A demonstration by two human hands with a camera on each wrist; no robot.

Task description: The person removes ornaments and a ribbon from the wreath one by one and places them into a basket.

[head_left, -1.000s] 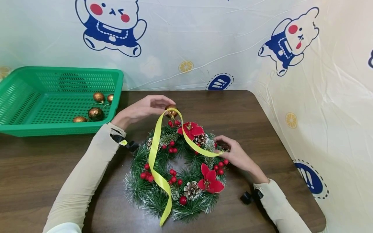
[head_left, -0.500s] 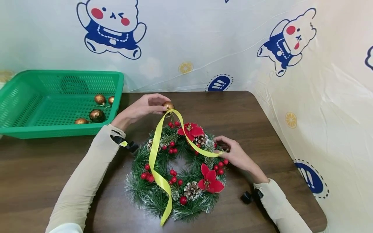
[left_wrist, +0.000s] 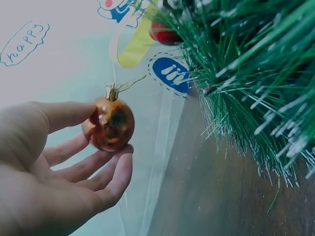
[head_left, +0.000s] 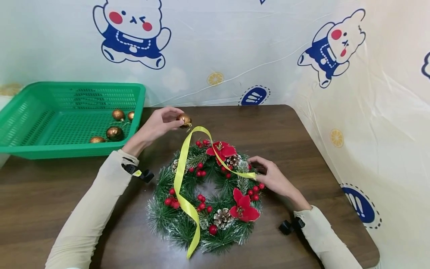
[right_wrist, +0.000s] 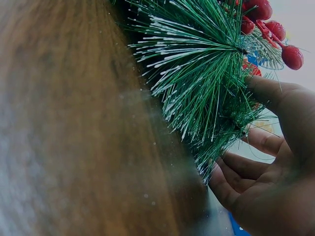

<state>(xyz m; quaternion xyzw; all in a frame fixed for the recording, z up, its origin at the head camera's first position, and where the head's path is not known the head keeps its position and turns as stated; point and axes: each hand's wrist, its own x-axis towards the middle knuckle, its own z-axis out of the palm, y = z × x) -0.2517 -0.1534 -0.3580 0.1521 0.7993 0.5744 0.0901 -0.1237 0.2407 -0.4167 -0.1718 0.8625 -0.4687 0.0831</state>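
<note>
In the head view my left hand (head_left: pixel 158 124) holds a shiny copper Christmas bauble (head_left: pixel 184 120) beyond the wreath's far left edge. Thumb and fingers pinch the bauble (left_wrist: pixel 110 126) in the left wrist view, its gold cap and string loop pointing up. A green Christmas wreath (head_left: pixel 178 232) with red berries, poinsettias and pine cones lies on the table. Across it runs a yellow ribbon (head_left: pixel 180 175), arched at the far side. My right hand (head_left: pixel 273 180) grips the wreath's right edge, the ribbon's end at its fingertips. Needles partly cover these fingers in the right wrist view.
A green plastic basket (head_left: pixel 72 151) stands at the back left, with several copper baubles (head_left: pixel 115 133) in its right part. Behind the brown table (head_left: pixel 322 209) hangs a white sheet (head_left: pixel 215 41) printed with cartoon bears.
My left hand has drawn the bauble leftward and slightly back, away from the ribbon's arch. The right hand stays at the wreath's edge. The head view has shifted a little.
</note>
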